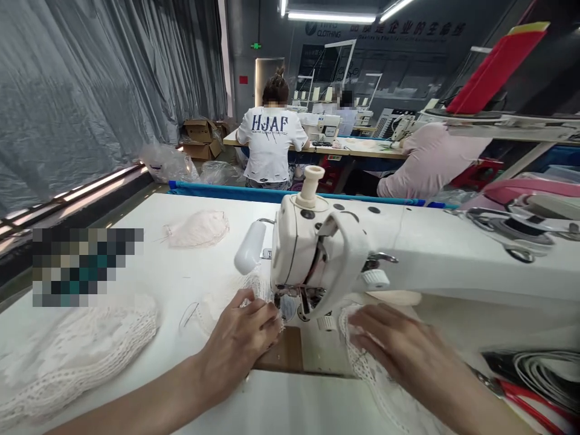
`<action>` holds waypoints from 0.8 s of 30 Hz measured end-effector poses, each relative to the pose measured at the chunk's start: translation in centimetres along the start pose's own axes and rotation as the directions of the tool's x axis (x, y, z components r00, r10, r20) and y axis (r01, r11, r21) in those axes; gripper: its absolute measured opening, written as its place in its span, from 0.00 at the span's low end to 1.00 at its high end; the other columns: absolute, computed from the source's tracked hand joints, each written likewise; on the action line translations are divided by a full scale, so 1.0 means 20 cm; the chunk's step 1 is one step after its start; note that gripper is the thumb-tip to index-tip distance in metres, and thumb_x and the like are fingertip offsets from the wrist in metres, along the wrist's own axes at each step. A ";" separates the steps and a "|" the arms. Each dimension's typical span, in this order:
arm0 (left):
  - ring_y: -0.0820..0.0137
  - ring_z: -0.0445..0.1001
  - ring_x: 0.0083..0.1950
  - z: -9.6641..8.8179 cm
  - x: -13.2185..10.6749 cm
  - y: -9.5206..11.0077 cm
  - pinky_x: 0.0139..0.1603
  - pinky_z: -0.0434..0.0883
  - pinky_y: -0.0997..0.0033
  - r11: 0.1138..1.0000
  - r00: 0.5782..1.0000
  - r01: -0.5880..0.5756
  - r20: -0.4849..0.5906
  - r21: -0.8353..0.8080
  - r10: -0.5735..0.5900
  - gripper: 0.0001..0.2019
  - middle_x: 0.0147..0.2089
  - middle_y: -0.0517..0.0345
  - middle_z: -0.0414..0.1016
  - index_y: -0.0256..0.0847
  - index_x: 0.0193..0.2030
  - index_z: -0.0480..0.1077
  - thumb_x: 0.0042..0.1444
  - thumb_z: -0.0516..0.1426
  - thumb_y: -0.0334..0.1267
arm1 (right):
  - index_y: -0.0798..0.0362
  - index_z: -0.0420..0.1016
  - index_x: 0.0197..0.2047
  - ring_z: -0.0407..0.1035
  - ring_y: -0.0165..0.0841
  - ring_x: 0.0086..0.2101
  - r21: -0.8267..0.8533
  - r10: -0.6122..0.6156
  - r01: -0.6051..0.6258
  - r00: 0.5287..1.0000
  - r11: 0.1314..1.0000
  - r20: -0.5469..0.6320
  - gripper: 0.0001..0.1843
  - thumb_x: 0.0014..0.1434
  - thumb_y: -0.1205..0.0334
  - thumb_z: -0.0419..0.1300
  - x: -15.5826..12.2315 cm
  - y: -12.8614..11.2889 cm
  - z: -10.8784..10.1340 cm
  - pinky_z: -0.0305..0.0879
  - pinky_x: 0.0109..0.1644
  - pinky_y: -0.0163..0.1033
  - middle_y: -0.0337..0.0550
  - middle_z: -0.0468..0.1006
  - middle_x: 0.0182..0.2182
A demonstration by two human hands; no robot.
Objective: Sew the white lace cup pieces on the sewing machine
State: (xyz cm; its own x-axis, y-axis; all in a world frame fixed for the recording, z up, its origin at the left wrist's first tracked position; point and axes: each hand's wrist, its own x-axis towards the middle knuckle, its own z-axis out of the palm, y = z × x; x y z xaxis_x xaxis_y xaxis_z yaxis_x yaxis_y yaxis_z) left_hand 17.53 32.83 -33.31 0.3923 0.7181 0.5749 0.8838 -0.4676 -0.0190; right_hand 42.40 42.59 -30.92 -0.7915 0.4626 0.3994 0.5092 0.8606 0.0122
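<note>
The left hand [247, 332] has its fingers bent over white lace [256, 284] just left of the needle area at the centre of the frame; whether they pinch it or only press it, I cannot tell. The right hand [389, 338], right of centre, has its thumb and fingers drawn narrow about the edge of a lace-trimmed piece [362, 362], but blur hides whether it is gripped. Whether both belong to one garment is unclear. The step looks like positioning lace beside the sewing machine [312, 241]; the next move seems to call for aligning the edge and keeping fingertips clear of the needle. Farther out, a lace-edged pile [131, 344] lies lower left, a pale pink fabric piece [197, 229] above it, and red handles [528, 399] show lower right. At upper centre, a co-worker's white shirt [272, 148] reads "HJAF", its smaller line illegible. Wall lettering [408, 29], upper right, includes "CLOTHING" and Chinese characters ending "是企业的生命线"; the English beneath is too small to read fully.
</note>
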 end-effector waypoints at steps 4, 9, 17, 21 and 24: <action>0.75 0.69 0.34 -0.01 -0.01 0.00 0.45 0.60 0.66 0.999 0.998 -0.005 0.061 0.046 0.002 0.06 0.31 0.65 0.70 0.39 0.36 0.64 0.62 0.50 0.26 | 0.49 0.69 0.33 0.69 0.31 0.29 0.240 -0.157 0.133 0.984 0.962 0.085 0.12 0.66 0.63 0.47 0.06 -0.17 0.07 0.64 0.29 0.35 0.41 0.74 0.30; 0.74 0.70 0.38 0.00 -0.02 -0.01 0.46 0.61 0.65 0.997 0.994 -0.006 0.108 0.073 -0.002 0.05 0.36 0.61 0.72 0.38 0.35 0.64 0.61 0.51 0.27 | 0.49 0.69 0.34 0.70 0.31 0.30 0.425 -0.187 0.137 0.979 0.895 0.077 0.11 0.66 0.63 0.49 0.08 -0.21 0.15 0.66 0.32 0.36 0.41 0.76 0.33; 0.74 0.69 0.37 0.03 -0.05 -0.03 0.47 0.63 0.64 0.997 0.996 -0.006 0.092 0.073 0.000 0.06 0.36 0.61 0.71 0.38 0.35 0.64 0.59 0.52 0.25 | 0.48 0.67 0.51 0.74 0.29 0.39 0.388 -0.192 0.145 0.978 0.910 0.084 0.15 0.65 0.67 0.46 0.08 -0.13 0.21 0.71 0.37 0.31 0.45 0.75 0.46; 0.74 0.68 0.36 0.04 -0.06 -0.03 0.47 0.64 0.64 0.997 0.995 0.004 0.098 0.078 -0.012 0.08 0.35 0.62 0.71 0.39 0.33 0.64 0.58 0.51 0.22 | 0.49 0.69 0.48 0.72 0.33 0.44 0.321 -0.201 0.193 0.980 0.927 -0.007 0.18 0.62 0.71 0.43 0.08 -0.10 0.22 0.72 0.42 0.37 0.47 0.76 0.45; 0.74 0.68 0.36 0.04 -0.06 -0.02 0.47 0.65 0.63 0.997 0.994 0.009 0.108 0.079 -0.017 0.09 0.35 0.62 0.71 0.39 0.33 0.65 0.58 0.50 0.22 | 0.49 0.71 0.41 0.71 0.35 0.45 0.289 -0.195 0.184 0.981 0.939 0.008 0.17 0.62 0.74 0.44 0.08 -0.10 0.21 0.71 0.45 0.40 0.46 0.76 0.42</action>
State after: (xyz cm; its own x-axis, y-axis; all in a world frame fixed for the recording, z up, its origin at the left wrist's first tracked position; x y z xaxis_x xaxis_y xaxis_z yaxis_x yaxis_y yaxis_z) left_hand 16.84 32.62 -34.55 0.4022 0.7773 0.4837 0.9045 -0.4192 -0.0784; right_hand 38.75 42.58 -34.16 -0.8782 0.2878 0.3820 0.2349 0.9553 -0.1798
